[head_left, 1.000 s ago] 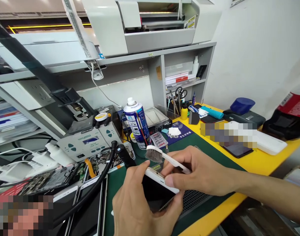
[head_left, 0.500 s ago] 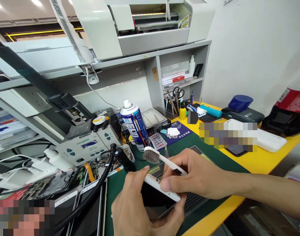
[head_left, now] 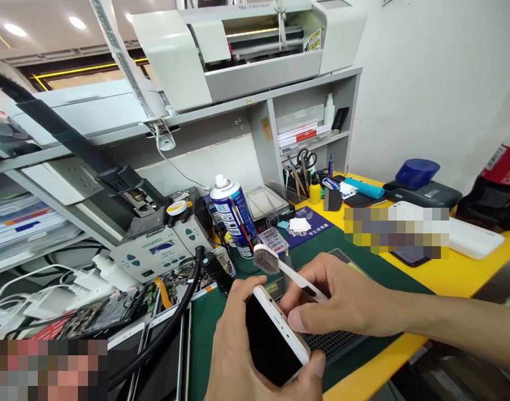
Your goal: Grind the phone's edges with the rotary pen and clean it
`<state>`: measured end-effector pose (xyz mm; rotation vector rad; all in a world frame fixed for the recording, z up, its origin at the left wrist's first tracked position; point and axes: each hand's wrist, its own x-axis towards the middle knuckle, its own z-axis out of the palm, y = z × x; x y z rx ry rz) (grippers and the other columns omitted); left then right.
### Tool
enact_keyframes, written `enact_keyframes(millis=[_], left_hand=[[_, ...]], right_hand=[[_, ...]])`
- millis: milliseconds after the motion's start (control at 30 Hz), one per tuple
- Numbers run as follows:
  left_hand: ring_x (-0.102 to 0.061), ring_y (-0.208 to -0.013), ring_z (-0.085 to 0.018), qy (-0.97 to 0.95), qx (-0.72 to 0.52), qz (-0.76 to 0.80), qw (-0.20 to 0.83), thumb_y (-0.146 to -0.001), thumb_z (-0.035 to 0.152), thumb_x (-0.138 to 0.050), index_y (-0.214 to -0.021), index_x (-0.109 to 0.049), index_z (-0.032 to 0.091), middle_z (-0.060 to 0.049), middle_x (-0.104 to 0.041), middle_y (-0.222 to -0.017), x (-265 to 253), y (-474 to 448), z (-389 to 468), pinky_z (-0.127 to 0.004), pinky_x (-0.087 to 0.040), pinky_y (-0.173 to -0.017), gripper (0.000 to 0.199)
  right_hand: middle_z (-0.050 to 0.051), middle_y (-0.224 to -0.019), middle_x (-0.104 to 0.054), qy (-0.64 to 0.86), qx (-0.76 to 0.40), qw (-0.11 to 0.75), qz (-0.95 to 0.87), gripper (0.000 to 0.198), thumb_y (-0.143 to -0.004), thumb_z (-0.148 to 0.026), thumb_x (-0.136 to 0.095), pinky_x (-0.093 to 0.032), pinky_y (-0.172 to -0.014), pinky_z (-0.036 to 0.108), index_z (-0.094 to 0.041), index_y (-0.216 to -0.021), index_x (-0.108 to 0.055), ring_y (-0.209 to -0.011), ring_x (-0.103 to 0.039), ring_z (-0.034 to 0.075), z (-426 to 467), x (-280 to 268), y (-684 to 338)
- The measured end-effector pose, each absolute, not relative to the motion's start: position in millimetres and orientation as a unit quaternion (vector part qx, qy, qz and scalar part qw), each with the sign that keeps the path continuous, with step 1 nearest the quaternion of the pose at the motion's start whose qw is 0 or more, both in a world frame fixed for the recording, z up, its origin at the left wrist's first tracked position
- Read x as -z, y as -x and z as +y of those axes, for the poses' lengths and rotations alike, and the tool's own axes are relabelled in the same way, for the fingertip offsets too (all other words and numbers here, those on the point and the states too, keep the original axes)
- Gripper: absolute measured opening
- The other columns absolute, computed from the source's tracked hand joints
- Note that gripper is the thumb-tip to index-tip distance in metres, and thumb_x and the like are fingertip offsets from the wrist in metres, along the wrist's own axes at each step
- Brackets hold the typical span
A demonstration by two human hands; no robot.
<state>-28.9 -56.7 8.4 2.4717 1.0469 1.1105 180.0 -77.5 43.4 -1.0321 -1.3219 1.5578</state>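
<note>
Tipped more steeply since the earlier frame, the white phone (head_left: 274, 342) shows you more of its black screen. Left of the phone, your left hand (head_left: 240, 348), the nearer one, has its fingers clamped around its sides. The phone's long axis seems to run from that palm up and right. Past its upper end, a brush (head_left: 295, 277) points bristles leftward. Right of the phone, your right hand (head_left: 342, 295) grips the brush handle, fingers at that end; contact is unclear.

Tilted white phone (head_left: 274, 341), dark screen, white brush (head_left: 295, 277), gray bristles, just beside
</note>
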Motion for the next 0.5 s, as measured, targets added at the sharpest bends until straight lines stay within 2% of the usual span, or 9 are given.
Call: enact_keyframes(millis=[233,367,500], left_hand=[[-0.071,-0.102,-0.033,-0.839,-0.365,0.368,0.166,-0.067,0.035,-0.077,-0.137,-0.042,0.027,-0.013,-0.063,-0.124,-4.6,24.3,-56.6,-0.05,-0.065,-0.081,0.078],[-0.072,-0.1,-0.034,-0.843,-0.348,0.381,0.152,-0.066,0.036,-0.078,-0.134,-0.044,0.027,-0.013,-0.065,-0.121,-6.4,22.9,-56.1,-0.05,-0.065,-0.078,0.076],[-0.073,-0.097,-0.034,-0.848,-0.338,0.38,0.15,-0.067,0.036,-0.078,-0.133,-0.045,0.026,-0.012,-0.068,-0.117,-8.5,22.1,-55.7,-0.049,-0.065,-0.078,0.075]], right_hand=[[-0.004,-0.058,-0.058,0.429,-0.623,0.411,-0.508,0.011,-0.059,-0.012,-0.077,-0.03,-0.047,0.019,-0.013,-0.069,-0.074,-0.053,-0.04,0.006,-76.3,-44.7,-177.3],[-0.009,-0.047,-0.048,0.42,-0.62,0.411,-0.519,0.003,-0.069,-0.012,-0.07,-0.025,-0.038,0.018,-0.014,-0.07,-0.073,-0.039,-0.033,0.003,-75.7,-40.9,-179.2],[-0.01,-0.044,-0.047,0.416,-0.623,0.407,-0.522,0.007,-0.074,-0.012,-0.067,-0.026,-0.035,0.017,-0.015,-0.072,-0.073,-0.036,-0.035,0.003,-75.0,-38.0,-180.3]])
